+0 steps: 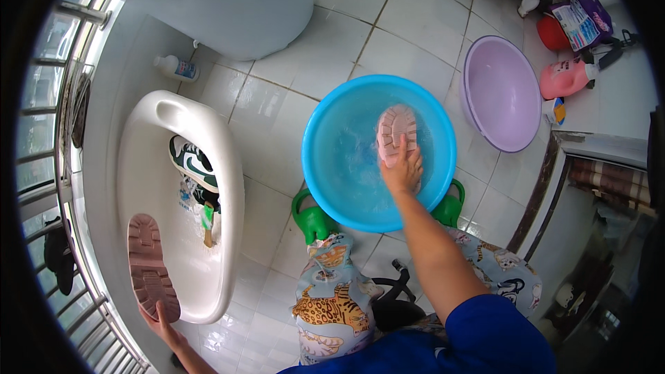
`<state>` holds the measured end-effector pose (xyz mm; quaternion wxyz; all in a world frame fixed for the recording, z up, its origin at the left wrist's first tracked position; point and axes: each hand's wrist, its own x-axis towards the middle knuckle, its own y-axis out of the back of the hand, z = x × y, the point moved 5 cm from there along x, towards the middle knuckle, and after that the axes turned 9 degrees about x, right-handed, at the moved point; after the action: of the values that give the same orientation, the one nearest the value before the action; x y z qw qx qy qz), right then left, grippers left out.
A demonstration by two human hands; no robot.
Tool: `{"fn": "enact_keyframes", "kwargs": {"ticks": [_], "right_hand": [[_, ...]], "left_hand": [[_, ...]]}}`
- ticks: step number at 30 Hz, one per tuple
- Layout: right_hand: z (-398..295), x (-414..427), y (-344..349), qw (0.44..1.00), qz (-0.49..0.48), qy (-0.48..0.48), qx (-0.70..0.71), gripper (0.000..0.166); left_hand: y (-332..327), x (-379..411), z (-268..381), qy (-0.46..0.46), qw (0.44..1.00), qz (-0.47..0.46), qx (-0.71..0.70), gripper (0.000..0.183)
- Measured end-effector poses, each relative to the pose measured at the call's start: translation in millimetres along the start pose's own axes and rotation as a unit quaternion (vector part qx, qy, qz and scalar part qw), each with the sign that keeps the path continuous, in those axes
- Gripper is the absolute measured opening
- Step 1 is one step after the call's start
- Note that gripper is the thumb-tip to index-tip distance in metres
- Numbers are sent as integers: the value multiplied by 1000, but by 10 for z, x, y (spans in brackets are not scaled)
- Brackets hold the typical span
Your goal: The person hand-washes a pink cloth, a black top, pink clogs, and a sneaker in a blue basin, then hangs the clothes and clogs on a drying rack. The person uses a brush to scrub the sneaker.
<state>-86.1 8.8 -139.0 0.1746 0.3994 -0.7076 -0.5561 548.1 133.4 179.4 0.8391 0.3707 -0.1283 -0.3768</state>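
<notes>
A blue plastic basin (332, 192) with water stands on the tiled floor before me. In it my right hand (405, 169) holds a pale pink shoe (397, 124), its ridged sole facing up. At the far left, my left hand (163, 322) grips the lower end of a darker pink shoe (150, 270), sole showing, over the side of a white plastic tub (236, 166). Inside that tub lie a green-and-white sneaker (193, 162), another dark item partly hidden, and a brush (208, 226) with a wooden handle and green-and-white bristles.
A purple basin (501, 93) leans at the right, near a pink jug (563, 78) and a red container (552, 32). A white bottle (177, 68) lies beyond the tub. Green slippers (314, 221) are at the blue basin's near edge. A window with metal bars (41, 156) is at left.
</notes>
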Motion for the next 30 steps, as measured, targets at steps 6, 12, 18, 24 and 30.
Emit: {"fn": "enact_keyframes", "kwargs": {"ticks": [6, 12, 18, 24, 30], "right_hand": [[77, 102, 314, 974, -32, 74, 211, 88], [188, -67, 1050, 932, 70, 140, 327, 90], [126, -224, 1277, 930, 78, 148, 327, 89], [226, -155, 1037, 937, 47, 111, 329, 92], [81, -168, 903, 977, 22, 10, 212, 89]], "left_hand": [[-1138, -195, 1965, -220, 926, -300, 61, 90], [-3351, -511, 2953, -375, 735, -557, 90, 68], [-5199, -1255, 2993, -483, 461, -667, 332, 66], [-5980, -1567, 2780, -603, 452, -567, 333, 68], [-5690, -1679, 2242, -449, 788, -308, 287, 77]]}}
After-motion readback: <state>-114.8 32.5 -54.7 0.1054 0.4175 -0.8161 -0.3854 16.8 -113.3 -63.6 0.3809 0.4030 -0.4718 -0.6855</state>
